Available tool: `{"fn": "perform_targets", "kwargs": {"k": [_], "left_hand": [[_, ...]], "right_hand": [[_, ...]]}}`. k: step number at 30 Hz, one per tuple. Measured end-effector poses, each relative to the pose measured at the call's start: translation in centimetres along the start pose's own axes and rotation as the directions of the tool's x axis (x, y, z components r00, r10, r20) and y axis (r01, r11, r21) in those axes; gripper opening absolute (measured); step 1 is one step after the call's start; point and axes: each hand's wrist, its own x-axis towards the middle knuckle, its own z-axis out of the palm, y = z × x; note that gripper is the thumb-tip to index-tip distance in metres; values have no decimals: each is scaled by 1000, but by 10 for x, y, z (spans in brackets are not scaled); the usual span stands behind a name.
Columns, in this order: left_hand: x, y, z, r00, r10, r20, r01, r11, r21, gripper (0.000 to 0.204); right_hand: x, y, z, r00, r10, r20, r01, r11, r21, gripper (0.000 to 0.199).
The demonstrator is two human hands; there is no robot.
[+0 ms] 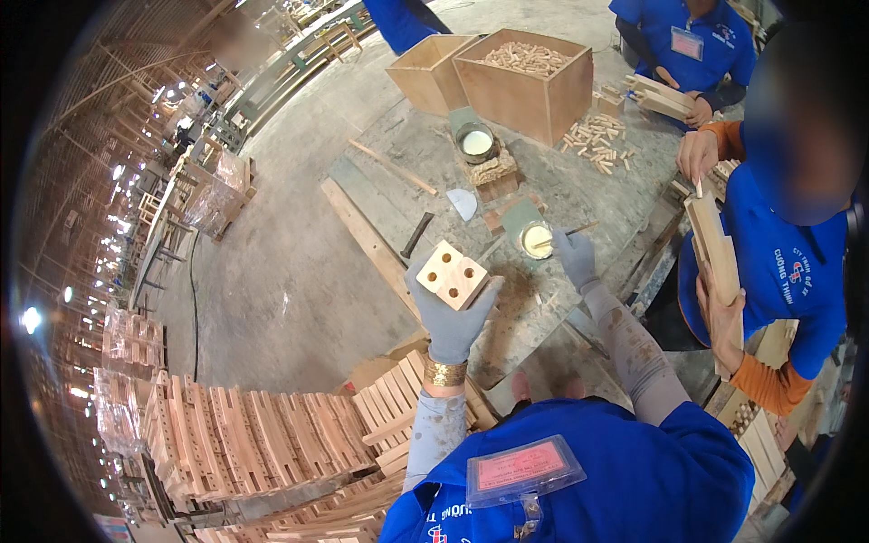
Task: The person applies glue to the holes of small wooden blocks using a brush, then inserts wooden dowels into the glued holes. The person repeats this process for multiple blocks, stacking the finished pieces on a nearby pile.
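Wooden block (452, 275), pale-grained and squarish, turns up a face with four round dark holes. It is to the left of the cup (537, 242) of pale yellow liquid, slightly nearer the wearer, clasped in the grey-gloved left hand (453, 321) with the thumb along its right side. Just right of the cup, the gloved right hand (576, 257) pinches a thin stick (591, 225) that reaches into it. Printed lines cover a pink badge (525, 467) in a clear holder, nearer the wearer than the cup. Right of the cup, a co-worker's blue shirt (769, 244) bears white lettering around a red emblem.
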Motion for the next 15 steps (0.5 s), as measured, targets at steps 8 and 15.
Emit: {"fn": "perform_targets", "kwargs": {"k": [8, 15], "left_hand": [[-1, -5, 0, 999, -45, 4, 46, 997, -69, 77], [1, -9, 0, 1000, -7, 14, 7, 998, -55, 75]], "right_hand": [[-19, -21, 2, 915, 402, 39, -366, 783, 504, 30], [-1, -101, -13, 967, 231, 107, -247, 754, 609, 27]]}}
